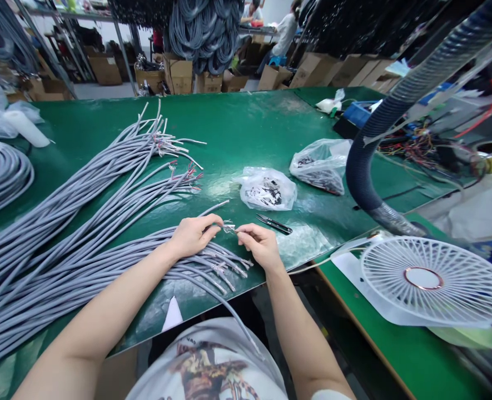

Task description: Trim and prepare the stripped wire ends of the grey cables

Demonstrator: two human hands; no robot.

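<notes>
Between my two hands is the stripped end of a grey cable [228, 226], its fine wires showing. Thumb and fingers of my left hand [193, 234] pinch it just behind the bared part. My right hand [259, 243] pinches the thin wires at the tip from the other side. Under and beside my left hand lies a bundle of grey cables [137, 253] with stripped ends pointing right. More grey cables [104, 166] stretch across the left of the table, some with red and white wires exposed. Black thread snips [274, 224] lie just beyond my right hand.
Plastic bags of small parts [268, 190] and dark pieces [323, 166] stand past the snips on the green table [237, 122]. A ribbed hose [360, 161] and a white fan [423, 278] take up the right side. A cable coil [4, 172] sits far left.
</notes>
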